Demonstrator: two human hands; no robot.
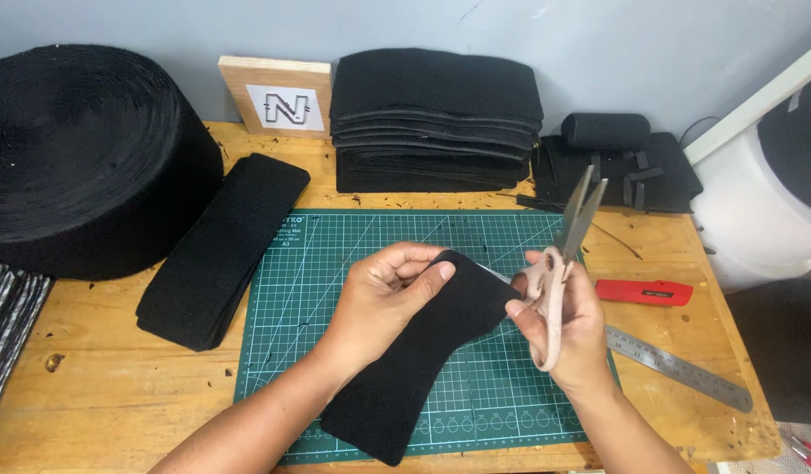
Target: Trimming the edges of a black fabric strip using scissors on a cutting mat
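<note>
Closest to the camera, the two forearms come up from the bottom edge over a green cutting mat (353, 263) on the wooden table (98, 386). The left hand (383, 294) pinches the upper end of a black felt strip (414, 360), thumb on top and fingers curled beneath; the strip's lower end lies on the mat, reaching toward its near edge. The right hand (568, 320) touches the strip's right edge with its fingertips while also gripping a pair of scissors (559, 272) with pinkish handles, the blades pointing up and away (they stand slightly parted, clear of the felt).

Just right of that hand lie a red utility knife (644, 292) and, nearer the table's edge, a steel ruler (678, 367), set at a slant.

Left of the mat rests a stack of long black strips (221, 250), and beyond it a large roll of black felt (81, 158).

At the back, against the wall, stand a wooden lettered sign (278, 96), a tall pile of folded black pieces (436, 118), and a smaller heap of black pieces topped by a small roll (606, 130).
</note>
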